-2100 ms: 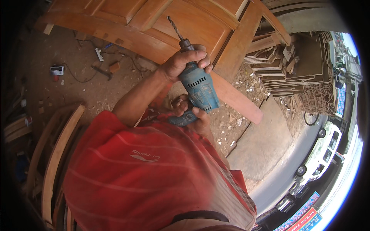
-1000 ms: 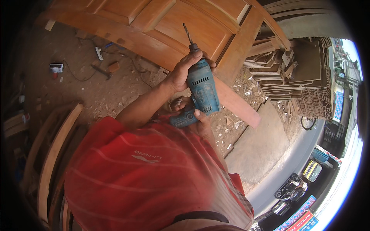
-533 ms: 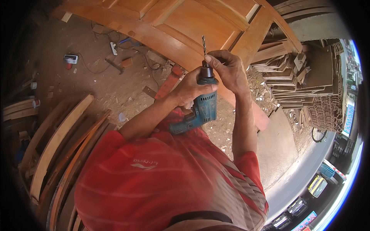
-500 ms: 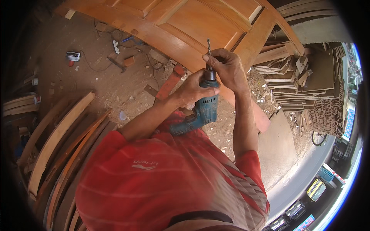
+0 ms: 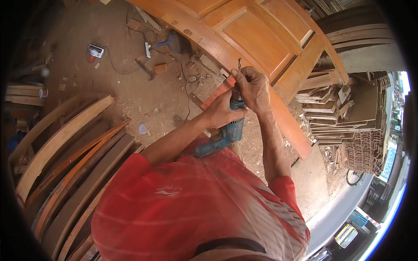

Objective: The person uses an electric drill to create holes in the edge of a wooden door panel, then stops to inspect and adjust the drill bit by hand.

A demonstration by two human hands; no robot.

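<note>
In front of my chest is a teal power drill [image 5: 233,130], its bit end aimed away from me. My left hand [image 5: 219,111] is wrapped round the front of the drill's body, just below the chuck. My right hand [image 5: 253,90] pinches at the drill bit [image 5: 239,64] above the chuck, thumb and forefinger together. Only the bit's fluted tip shows beyond those fingers. The chuck [image 5: 236,94] is partly hidden by both hands. The drill's handle end rests near or against my red shirt.
A large panelled wooden door [image 5: 261,41] lies ahead. Curved wooden pieces [image 5: 65,143] stand at the left. A hammer [image 5: 146,69], a wood block [image 5: 160,68] and a cord are on the dirt floor. Stacked boards [image 5: 322,111] stand at the right, beside a road.
The view has shifted, so the door and floor things sit further right. My right hand is lower over the chuck, and less of the bit's tip shows above the fingers.
</note>
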